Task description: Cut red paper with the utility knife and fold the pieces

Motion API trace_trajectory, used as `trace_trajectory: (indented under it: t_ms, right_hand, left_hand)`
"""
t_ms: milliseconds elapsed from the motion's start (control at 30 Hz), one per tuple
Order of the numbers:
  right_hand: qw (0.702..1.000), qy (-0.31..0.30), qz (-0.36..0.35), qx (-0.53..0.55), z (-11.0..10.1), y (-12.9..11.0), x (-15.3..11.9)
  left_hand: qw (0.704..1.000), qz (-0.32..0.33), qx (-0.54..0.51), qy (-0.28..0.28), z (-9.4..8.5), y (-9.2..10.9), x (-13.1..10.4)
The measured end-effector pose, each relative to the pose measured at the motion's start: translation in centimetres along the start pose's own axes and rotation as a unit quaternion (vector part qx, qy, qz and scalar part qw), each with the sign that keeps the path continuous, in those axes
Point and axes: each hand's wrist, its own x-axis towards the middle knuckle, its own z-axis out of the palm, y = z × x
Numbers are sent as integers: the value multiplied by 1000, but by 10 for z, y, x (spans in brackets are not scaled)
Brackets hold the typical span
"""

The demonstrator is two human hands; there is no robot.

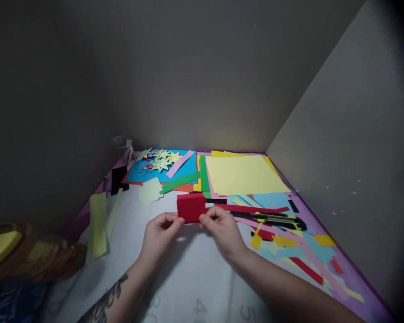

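Red squarish piece (191, 208) sits between left hand (159, 234) and right hand (226, 232); lower corners pinched.

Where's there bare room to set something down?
Bare white mat shows below the red block, between left hand and right hand, and also between the left hand and the pale strips. It's crowded right, around the cutter, and at the back, with paper stars and the yellow sheet.

Holding a paper block (191, 210) above the desk (195, 278), facing paper stars (160, 164) on card sheets (188, 174) behind left and a paper stack (245, 176) behind right, having a utility knife (279, 220) among strips (308, 271) rightward.
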Motion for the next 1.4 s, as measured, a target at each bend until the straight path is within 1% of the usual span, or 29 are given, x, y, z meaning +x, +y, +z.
trace_trajectory:
  t_ms: [233, 367, 433, 567, 667, 833, 867, 933, 1000, 1067, 1100, 1167, 1300, 1400]
  right_hand:
    - [999, 32, 12, -3, 2, 6, -2]
    - [999, 39, 11, -22, 2, 7, -1]
    - [999, 42, 17, -23, 2, 8, 0]
    - [999, 46, 14, 9, 2, 9, 1]
    - [1000, 23, 11, 0, 2, 9, 0]
    - [992, -37, -24, -117, 1, 9, -2]
    - [990, -44, -31, -134, 1, 8, -3]
    - [988, -40, -43, -139, 0, 6, -2]
    - [992, -21, -55, -110, 0, 2, -1]
    - [996, -3, -60, -70, 1, -1, 1]
    - [997, 3, -58, -56, 1, -2, 2]
    - [998, 3, -45, -41, 1, -1, 2]
    - [999, -25, 1, -27, 2, 4, 0]
    - [999, -18, -8, -49, 1, 7, -1]
  left_hand:
    - [995, -31, -88, -35, 2, -15, 2]
    - [994, -42, -92, -49, 5, -14, 2]
    - [991, -52, -112, -60, 6, -13, 2]
    - [986, -56, -135, -78, 7, -11, 3]
    - [987, -46, -131, -80, 6, -10, 3]
    - [992, -49, -86, -77, -1, -5, 6]
    - [992, -50, -71, -87, -3, -4, 7]
    - [990, -54, -47, -118, -4, -3, 8]
    - [985, -65, -40, -153, -5, -4, 9]
    - [980, -83, -54, -173, -4, -6, 9]
    - [978, -91, -65, -173, -3, -8, 9]
    - [979, -101, -94, -153, -2, -10, 9]
    - [981, -97, -132, -105, -2, -12, 9]
    - [981, -87, -134, -111, -1, -11, 7]
